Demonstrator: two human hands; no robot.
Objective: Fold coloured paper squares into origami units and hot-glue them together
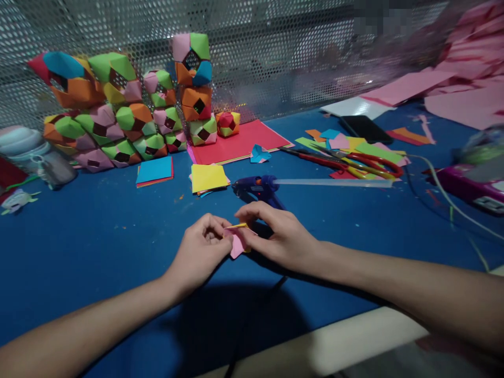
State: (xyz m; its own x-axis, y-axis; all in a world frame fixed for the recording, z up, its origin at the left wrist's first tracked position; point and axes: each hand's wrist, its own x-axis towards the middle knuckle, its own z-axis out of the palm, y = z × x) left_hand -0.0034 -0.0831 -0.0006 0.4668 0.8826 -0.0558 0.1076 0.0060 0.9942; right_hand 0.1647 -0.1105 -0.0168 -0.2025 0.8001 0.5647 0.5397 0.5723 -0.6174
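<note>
Near the front middle of the blue table, both hands pinch a small folded paper piece [237,245], pink with yellow edges. My left hand [202,244] is closed on its left side, thumb in front. My right hand [281,236] grips its right side between thumb and curled fingers. Just beyond them stands a blue glue gun [258,188] with a long clear glue stick [334,182] out of its back. Behind it are a stack of yellow paper squares [208,178], a stack topped with blue squares [155,171] and a small folded blue paper piece [260,154].
Colourful folded-paper balls [134,121] are stacked at the back left, beside red paper sheets [240,142]. Scissors [370,164] lie on paper scraps at the right, near a black phone [366,129] and a white cable [444,191]. A perforated metal panel [252,52] closes off the back.
</note>
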